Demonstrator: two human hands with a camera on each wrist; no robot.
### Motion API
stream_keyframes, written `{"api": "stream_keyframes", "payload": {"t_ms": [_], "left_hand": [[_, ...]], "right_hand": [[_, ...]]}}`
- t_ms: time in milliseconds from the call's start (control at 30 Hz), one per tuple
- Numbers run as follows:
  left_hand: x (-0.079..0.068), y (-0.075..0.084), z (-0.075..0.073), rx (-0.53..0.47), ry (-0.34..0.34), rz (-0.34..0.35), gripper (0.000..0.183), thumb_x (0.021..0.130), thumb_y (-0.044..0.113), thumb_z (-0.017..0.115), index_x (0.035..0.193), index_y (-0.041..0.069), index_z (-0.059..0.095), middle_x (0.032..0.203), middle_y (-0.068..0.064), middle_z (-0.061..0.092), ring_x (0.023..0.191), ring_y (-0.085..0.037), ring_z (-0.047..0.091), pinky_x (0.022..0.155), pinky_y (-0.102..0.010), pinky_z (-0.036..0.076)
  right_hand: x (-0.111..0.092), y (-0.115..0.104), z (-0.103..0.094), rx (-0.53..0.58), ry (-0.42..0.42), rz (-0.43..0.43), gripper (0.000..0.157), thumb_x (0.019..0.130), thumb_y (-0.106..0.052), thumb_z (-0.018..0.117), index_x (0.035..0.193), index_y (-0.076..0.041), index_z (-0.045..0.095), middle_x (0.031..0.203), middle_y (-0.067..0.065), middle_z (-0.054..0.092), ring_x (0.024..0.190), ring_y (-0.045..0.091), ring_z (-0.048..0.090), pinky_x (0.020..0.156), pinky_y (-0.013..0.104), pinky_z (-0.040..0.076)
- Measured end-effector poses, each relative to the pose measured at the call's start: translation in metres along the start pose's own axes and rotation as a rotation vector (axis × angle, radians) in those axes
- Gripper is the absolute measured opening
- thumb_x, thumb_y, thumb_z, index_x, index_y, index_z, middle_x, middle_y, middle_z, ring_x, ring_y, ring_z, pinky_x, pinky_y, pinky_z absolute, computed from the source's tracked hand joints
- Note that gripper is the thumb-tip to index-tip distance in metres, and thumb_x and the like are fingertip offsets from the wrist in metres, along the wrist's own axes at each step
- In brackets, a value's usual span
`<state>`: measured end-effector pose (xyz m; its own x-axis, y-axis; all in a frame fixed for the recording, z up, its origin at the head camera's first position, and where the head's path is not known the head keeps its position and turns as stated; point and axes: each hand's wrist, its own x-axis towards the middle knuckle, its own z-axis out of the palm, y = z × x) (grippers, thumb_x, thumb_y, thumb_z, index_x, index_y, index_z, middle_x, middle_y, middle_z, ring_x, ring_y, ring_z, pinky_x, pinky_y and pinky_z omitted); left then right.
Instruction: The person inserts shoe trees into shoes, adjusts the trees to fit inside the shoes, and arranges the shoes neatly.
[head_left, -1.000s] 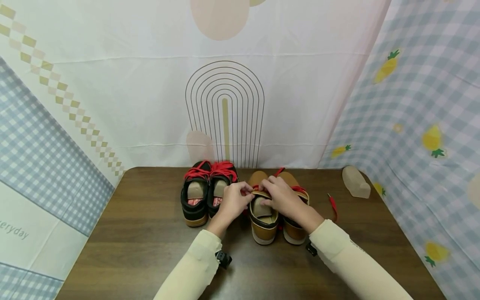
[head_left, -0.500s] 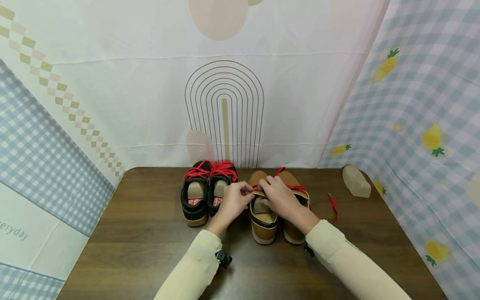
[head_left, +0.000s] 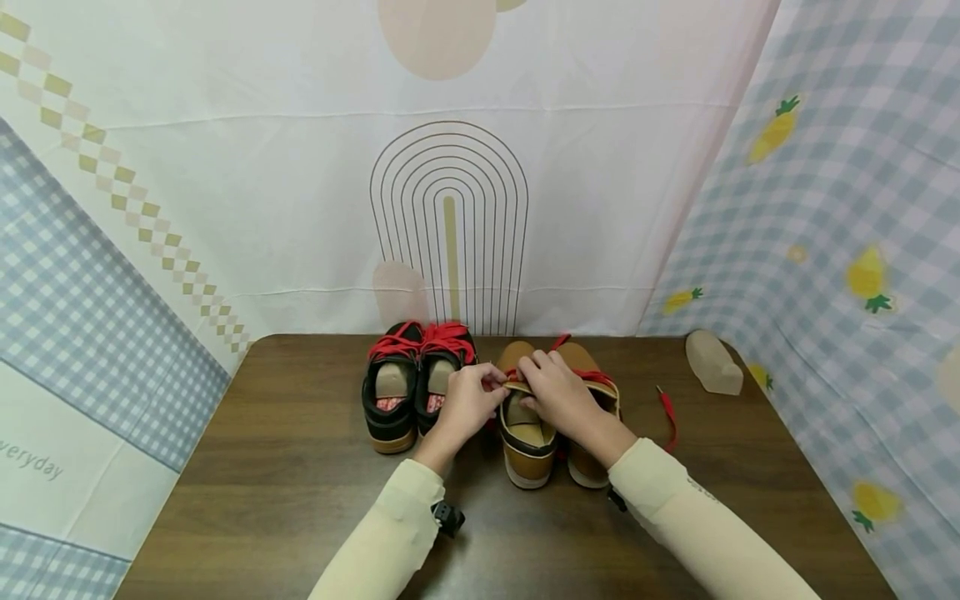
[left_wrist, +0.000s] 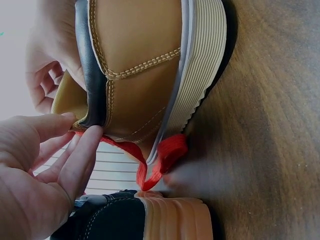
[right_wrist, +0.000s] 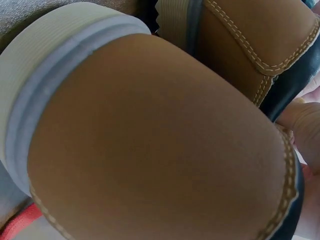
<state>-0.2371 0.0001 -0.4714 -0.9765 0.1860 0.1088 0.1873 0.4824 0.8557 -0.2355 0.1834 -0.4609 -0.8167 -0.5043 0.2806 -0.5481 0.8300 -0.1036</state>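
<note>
A pair of tan shoes with red laces stands at centre right, heels towards me. My left hand (head_left: 468, 404) pinches the upper edge of the left tan shoe (head_left: 527, 468) between thumb and fingers, beside its tongue (left_wrist: 69, 100). From the other side my right hand (head_left: 561, 398) reaches over and grips that shoe's tongue, fingers on the outside and thumb towards the opening. A red shoelace (left_wrist: 170, 150) hangs down the shoe's left side. Beneath my right wrist is the right tan shoe (head_left: 587, 472), partly covered; its upper fills the right wrist view.
Black shoes (head_left: 390, 425) with red laces stand close on the left, beige inserts inside. A loose beige insert (head_left: 712, 362) lies at the table's back right corner. A red lace end (head_left: 667, 412) trails right of the tan pair. The fabric backdrop (head_left: 600, 208) rises behind.
My right hand has shifted very slightly left and its forearm inward over the tan shoes. The left hand keeps its pinch in the same place.
</note>
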Motion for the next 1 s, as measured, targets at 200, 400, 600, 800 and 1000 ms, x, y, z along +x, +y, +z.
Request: {"api": "stream_keyframes", "payload": {"t_ms": [200, 400, 600, 800, 1000], "left_hand": [[-0.001, 0.000, 0.001, -0.011, -0.004, -0.007, 0.006, 0.091, 0.006, 0.077, 0.096, 0.009, 0.075, 0.082, -0.004, 0.071, 0.058, -0.010, 0.063, 0.051, -0.025, 0.056], [-0.001, 0.000, 0.002, -0.018, -0.008, -0.009, 0.007, 0.092, 0.007, 0.076, 0.098, 0.010, 0.073, 0.083, -0.003, 0.069, 0.059, -0.009, 0.062, 0.051, -0.024, 0.056], [-0.001, 0.000, 0.002, 0.002, 0.001, -0.002, 0.010, 0.090, 0.005, 0.074, 0.099, 0.010, 0.073, 0.084, -0.003, 0.069, 0.058, -0.008, 0.061, 0.051, -0.024, 0.055], [0.000, 0.000, 0.001, 0.073, 0.022, 0.025, 0.011, 0.088, 0.006, 0.076, 0.097, 0.011, 0.073, 0.084, -0.001, 0.069, 0.063, -0.007, 0.059, 0.058, -0.023, 0.053], [-0.001, 0.001, 0.002, 0.104, 0.030, 0.031, 0.012, 0.087, 0.006, 0.077, 0.097, 0.012, 0.073, 0.084, 0.001, 0.070, 0.068, -0.007, 0.059, 0.064, -0.025, 0.051]], "right_hand": [[-0.002, 0.002, -0.001, 0.018, 0.007, 0.003, 0.043, 0.079, -0.022, 0.091, 0.098, -0.010, 0.055, 0.092, 0.005, 0.051, 0.085, 0.026, 0.047, 0.075, 0.037, 0.044], [-0.004, 0.003, -0.008, 0.106, 0.002, 0.013, 0.039, 0.082, -0.021, 0.089, 0.100, -0.010, 0.056, 0.095, 0.005, 0.055, 0.087, 0.024, 0.050, 0.075, 0.038, 0.047], [-0.004, 0.005, -0.014, 0.149, 0.010, 0.010, 0.036, 0.082, -0.020, 0.089, 0.100, -0.010, 0.058, 0.096, 0.004, 0.056, 0.088, 0.021, 0.053, 0.075, 0.037, 0.049], [-0.007, 0.006, -0.014, 0.129, 0.021, -0.010, 0.037, 0.081, -0.020, 0.089, 0.100, -0.010, 0.059, 0.095, 0.004, 0.057, 0.088, 0.021, 0.054, 0.075, 0.037, 0.049], [-0.010, 0.006, -0.015, 0.134, 0.041, -0.014, 0.037, 0.081, -0.019, 0.089, 0.101, -0.010, 0.059, 0.096, 0.004, 0.057, 0.089, 0.023, 0.055, 0.076, 0.037, 0.050]]}}
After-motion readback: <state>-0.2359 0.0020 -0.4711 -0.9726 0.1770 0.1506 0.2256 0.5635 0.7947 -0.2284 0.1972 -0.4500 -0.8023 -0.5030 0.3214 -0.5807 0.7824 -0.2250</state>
